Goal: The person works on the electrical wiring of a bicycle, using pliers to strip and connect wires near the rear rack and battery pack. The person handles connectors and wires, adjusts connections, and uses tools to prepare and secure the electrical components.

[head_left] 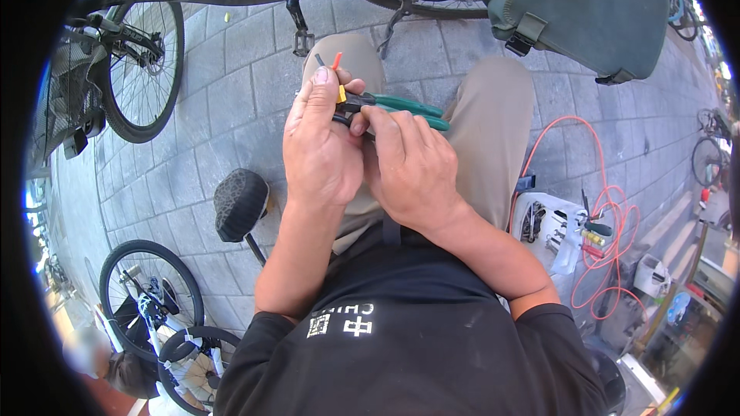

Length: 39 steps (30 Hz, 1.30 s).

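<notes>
Pliers (405, 105), head partly hidden; left fingers (321, 77) pinching dark piece (319, 59); cannot tell right fingers' grip (412, 129).

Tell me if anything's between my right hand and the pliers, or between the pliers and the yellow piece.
Nothing visible is. Your right hand is already on the pliers, and their dark head sits right by the yellow piece at your left hand. Whether they touch is too small to tell.
</notes>
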{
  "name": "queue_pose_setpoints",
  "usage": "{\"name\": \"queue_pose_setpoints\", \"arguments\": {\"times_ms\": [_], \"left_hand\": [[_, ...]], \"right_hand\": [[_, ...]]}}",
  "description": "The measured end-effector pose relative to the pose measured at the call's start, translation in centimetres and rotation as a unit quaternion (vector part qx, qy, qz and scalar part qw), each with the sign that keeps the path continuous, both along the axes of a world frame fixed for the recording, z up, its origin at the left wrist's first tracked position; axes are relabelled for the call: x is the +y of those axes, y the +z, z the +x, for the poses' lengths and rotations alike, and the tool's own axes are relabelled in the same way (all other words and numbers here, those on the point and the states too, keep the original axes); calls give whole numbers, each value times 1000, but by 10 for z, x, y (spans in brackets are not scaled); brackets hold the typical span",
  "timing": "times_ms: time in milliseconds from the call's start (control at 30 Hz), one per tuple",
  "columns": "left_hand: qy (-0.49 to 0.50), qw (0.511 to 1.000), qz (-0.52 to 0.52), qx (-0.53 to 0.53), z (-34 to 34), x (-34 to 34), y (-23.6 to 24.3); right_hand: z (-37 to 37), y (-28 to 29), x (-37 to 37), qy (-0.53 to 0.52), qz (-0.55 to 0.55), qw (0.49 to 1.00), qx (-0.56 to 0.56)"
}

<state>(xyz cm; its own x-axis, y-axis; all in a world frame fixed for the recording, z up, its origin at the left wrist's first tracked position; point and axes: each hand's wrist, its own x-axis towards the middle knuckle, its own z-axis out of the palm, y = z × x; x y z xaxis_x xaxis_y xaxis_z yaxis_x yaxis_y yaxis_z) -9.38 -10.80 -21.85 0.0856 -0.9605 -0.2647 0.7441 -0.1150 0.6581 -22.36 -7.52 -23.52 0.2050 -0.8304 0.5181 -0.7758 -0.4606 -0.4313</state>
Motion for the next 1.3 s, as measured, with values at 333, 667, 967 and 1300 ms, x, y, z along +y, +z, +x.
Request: {"name": "queue_pose_setpoints", "arguments": {"times_ms": [333,667,967,1300], "left_hand": [[47,995,12,-85,18,-1,-6],[87,995,14,-53,96,-13,-24],[214,923,36,-318,189,-13,-78],[113,927,27,-357,157,33,-67]], "right_hand": [[-11,-28,-4,80,81,991,-74],[-46,3,-15,-4,265,875,-405],[-53,-13,-51,-42,304,863,-401],[-33,-11,-63,-40,224,970,-90]]}}
